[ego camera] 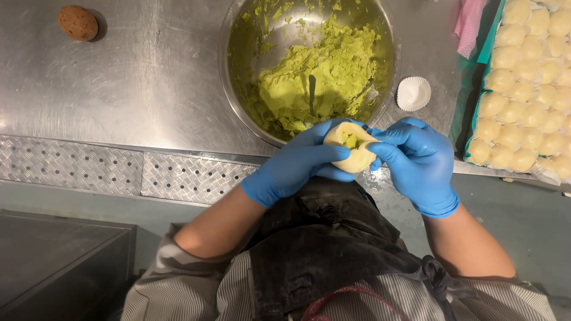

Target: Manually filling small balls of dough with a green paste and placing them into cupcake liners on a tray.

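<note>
The person's left hand (297,166), in a blue glove, cups a pale yellow dough ball (351,148) from the nine o'clock side, with its fingers curled under and around the dough. The right hand (419,163), also gloved in blue, closes on the same dough from three o'clock, its thumb and fingertips pinching at the rim. A dab of green filling shows in the open top of the dough. Both hands are thus clamped on the dough, held just over the near edge of the steel counter (148,83).

At twelve o'clock from the hands, close by, sits a round metal bowl (235,101) with green paste (321,77) heaped inside and a utensil handle standing in it. At two o'clock lies a white paper cup liner (413,93). Farther out at three o'clock a tray (480,59) carries rows of pale dough balls (529,89), with a pink cloth (470,21) beside its top corner. Well apart at ten o'clock rests a brown egg-shaped object (78,22).
</note>
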